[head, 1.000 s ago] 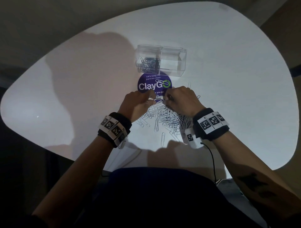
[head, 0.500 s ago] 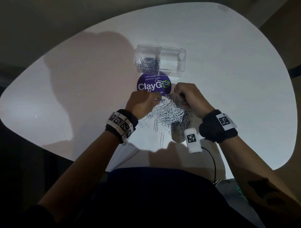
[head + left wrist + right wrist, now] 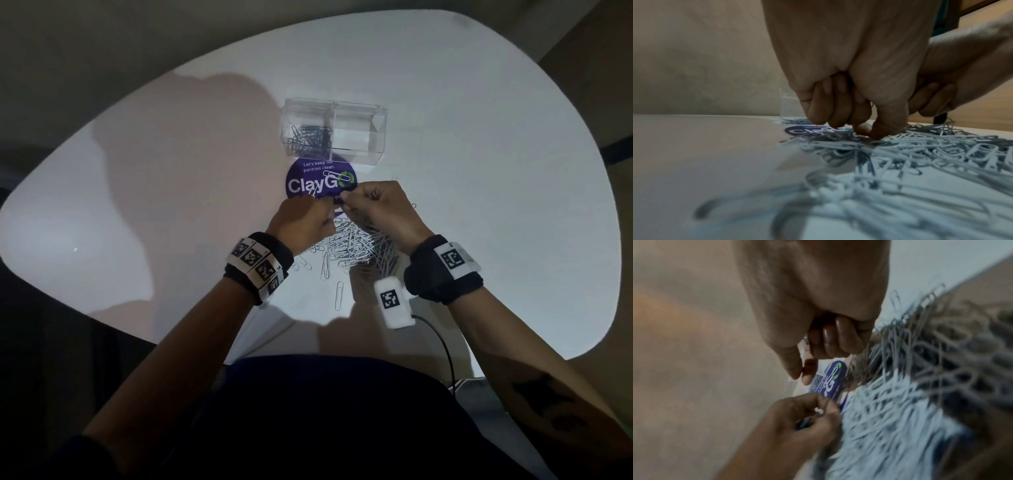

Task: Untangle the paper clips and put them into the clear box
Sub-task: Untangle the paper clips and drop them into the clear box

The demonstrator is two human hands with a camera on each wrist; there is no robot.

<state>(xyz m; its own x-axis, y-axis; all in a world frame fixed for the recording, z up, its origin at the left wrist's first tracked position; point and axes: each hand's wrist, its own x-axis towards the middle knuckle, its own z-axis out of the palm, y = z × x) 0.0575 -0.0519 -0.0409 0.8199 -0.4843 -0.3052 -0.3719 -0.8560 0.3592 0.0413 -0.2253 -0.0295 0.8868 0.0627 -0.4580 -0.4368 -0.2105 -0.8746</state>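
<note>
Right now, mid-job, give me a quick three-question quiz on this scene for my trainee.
1. True or false: the clear box already holds some paper clips in its left compartment.
2. What lies between the box and the paper clip pile? A) a purple round sticker B) a notebook C) a cup
3. Fill in: a single loose clip lies on the ____ table, nearer the person than the pile.

Key: 1 true; 2 A; 3 white
</note>
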